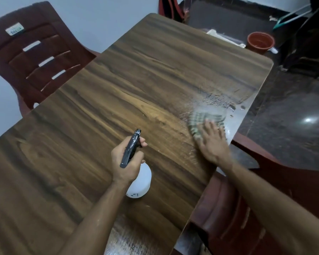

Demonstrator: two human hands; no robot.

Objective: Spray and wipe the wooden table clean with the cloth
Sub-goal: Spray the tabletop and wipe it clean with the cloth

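**Cloth under the right hand, spray bottle in the left**

The wooden table [118, 92] fills most of the view, its grain running toward 2 o'clock. The left hand [126, 159] is curled round the dark trigger head of a white spray bottle [139, 183], holding it above the tabletop near the middle of the view, nozzle pointing toward 12 o'clock. The bottle's round white body shows just below the hand, at its 5 o'clock.

At 3 o'clock from the left hand, well apart from it, the right hand [213, 142] lies flat with fingers spread and straight, pressing on the checked cloth [204, 122]. The cloth sticks out past the fingertips toward 11 o'clock and sits close to the table's right edge; it is blurred. A wet, shiny patch with droplets spreads over the wood from the cloth toward 1 o'clock.

A dark red plastic chair [35, 57] stands at 10 o'clock beyond the table. A red-brown pot [261, 42] sits at 1 o'clock on a dark surface past the far edge.
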